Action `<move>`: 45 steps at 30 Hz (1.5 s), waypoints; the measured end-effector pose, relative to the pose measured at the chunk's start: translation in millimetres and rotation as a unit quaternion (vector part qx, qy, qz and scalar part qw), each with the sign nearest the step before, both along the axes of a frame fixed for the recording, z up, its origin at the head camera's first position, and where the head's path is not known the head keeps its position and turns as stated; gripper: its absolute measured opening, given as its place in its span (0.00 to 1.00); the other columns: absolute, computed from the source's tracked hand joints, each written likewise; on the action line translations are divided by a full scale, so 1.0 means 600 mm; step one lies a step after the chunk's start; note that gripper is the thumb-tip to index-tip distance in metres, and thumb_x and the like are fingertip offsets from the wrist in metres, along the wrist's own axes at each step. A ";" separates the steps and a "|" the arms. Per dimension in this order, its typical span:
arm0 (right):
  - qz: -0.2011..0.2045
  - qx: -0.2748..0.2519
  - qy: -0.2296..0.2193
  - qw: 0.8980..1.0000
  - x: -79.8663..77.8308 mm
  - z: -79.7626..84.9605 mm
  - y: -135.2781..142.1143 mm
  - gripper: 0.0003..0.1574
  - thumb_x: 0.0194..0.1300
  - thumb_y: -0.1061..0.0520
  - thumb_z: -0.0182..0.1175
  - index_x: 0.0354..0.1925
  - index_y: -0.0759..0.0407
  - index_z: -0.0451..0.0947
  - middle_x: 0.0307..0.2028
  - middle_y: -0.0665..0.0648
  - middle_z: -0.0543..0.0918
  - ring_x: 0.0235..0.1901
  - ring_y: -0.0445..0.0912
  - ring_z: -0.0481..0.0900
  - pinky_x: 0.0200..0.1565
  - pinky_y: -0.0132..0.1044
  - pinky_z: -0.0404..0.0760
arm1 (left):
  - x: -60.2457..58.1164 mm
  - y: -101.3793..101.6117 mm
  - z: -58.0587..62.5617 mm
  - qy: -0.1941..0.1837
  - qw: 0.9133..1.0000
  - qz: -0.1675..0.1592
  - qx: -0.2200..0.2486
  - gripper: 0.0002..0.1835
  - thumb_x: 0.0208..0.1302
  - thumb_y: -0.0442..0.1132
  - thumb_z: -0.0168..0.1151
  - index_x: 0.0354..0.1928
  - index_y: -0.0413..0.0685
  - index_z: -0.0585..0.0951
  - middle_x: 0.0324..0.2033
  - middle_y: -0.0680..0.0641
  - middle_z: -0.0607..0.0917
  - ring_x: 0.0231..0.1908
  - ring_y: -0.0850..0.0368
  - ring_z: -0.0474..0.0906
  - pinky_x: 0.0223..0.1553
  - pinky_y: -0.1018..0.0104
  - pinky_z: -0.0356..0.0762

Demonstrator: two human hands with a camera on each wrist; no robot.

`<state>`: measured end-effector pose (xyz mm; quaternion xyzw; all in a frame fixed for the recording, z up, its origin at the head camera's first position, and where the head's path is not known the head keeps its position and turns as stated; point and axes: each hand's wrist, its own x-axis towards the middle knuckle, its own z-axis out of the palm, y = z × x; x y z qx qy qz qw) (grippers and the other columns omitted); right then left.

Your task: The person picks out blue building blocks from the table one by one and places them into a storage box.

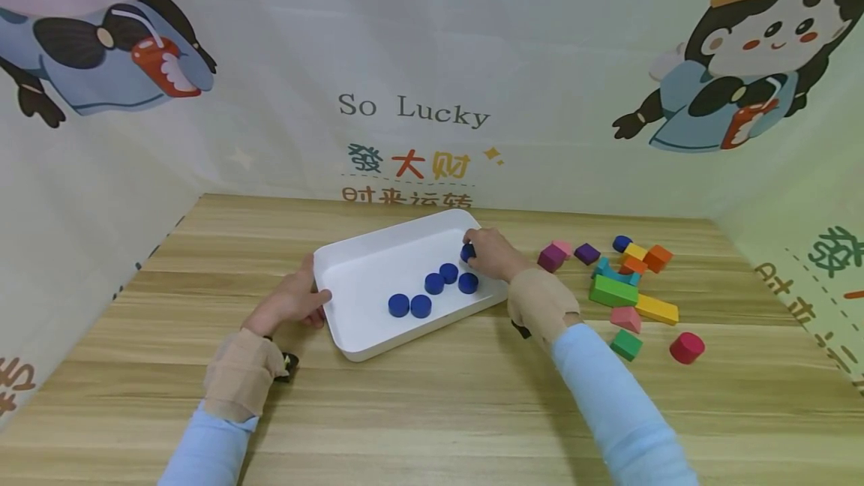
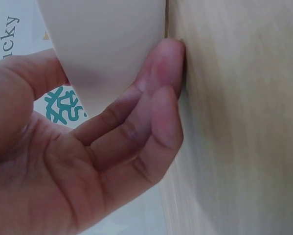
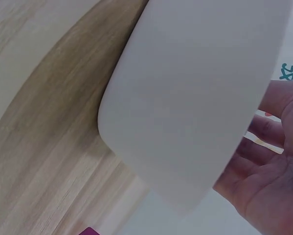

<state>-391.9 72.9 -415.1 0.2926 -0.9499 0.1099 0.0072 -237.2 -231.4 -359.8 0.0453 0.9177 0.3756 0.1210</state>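
Observation:
A white rectangular tray (image 1: 364, 336) lies slantwise on the table, with several blue round blocks (image 1: 434, 283) standing in it. My left hand (image 1: 289, 301) grips the tray's left end, thumb over the rim and fingers against the outer wall; the left wrist view shows these curled fingers (image 2: 158, 71) close up. Over the tray's right end, my right hand (image 1: 498, 253) pinches another blue round block (image 1: 467, 252) inside the rim. In the right wrist view the tray wall (image 3: 185, 98) hides the fingertips and that block.
Right of the tray lies a loose group of coloured blocks, among them a green bar (image 1: 613, 291), a yellow bar (image 1: 658, 310), a purple block (image 1: 587, 253) and a crimson cylinder (image 1: 687, 348). One blue round block (image 1: 622, 244) is at their back. A printed cloth (image 1: 283, 96) hangs behind the table.

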 end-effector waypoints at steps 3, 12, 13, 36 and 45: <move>-0.010 0.018 -0.024 1.000 0.015 0.018 -0.008 0.20 0.54 0.60 0.59 0.47 0.65 0.73 0.42 0.60 0.79 0.40 0.48 0.75 0.45 0.39 0.74 | 0.000 0.000 -0.001 0.000 1.000 0.001 0.001 0.32 0.61 0.29 0.46 0.59 0.23 0.40 0.14 0.41 0.79 0.14 0.56 0.76 0.18 0.65 0.75; 0.011 0.025 -0.013 1.000 -0.060 -0.057 0.000 0.24 0.51 0.56 0.64 0.47 0.64 0.73 0.40 0.61 0.80 0.37 0.49 0.75 0.42 0.36 0.74 | 0.001 0.001 -0.003 0.001 1.000 0.002 0.008 0.30 0.61 0.28 0.46 0.58 0.24 0.43 0.15 0.41 0.79 0.14 0.56 0.76 0.18 0.65 0.75; 0.005 0.030 -0.032 0.999 -0.051 -0.046 -0.002 0.25 0.52 0.55 0.63 0.48 0.63 0.73 0.42 0.60 0.79 0.39 0.49 0.74 0.45 0.36 0.73 | 0.001 0.001 -0.002 0.000 1.000 0.002 0.008 0.30 0.61 0.28 0.46 0.58 0.24 0.43 0.15 0.41 0.79 0.14 0.56 0.76 0.18 0.65 0.75; -0.003 0.077 -0.032 0.997 -0.065 -0.070 -0.016 0.23 0.53 0.57 0.61 0.48 0.63 0.72 0.41 0.59 0.79 0.36 0.46 0.74 0.42 0.37 0.74 | 0.000 0.001 -0.003 0.013 1.000 -0.008 0.015 0.30 0.61 0.28 0.46 0.59 0.25 0.43 0.15 0.40 0.78 0.14 0.55 0.76 0.17 0.64 0.75; 0.010 0.061 -0.003 0.998 -0.170 -0.187 0.003 0.28 0.49 0.45 0.64 0.48 0.53 0.72 0.39 0.51 0.79 0.34 0.42 0.72 0.40 0.37 0.73 | -0.001 -0.001 -0.005 0.015 1.000 -0.007 0.011 0.29 0.60 0.28 0.46 0.57 0.24 0.44 0.15 0.40 0.78 0.14 0.55 0.76 0.17 0.64 0.75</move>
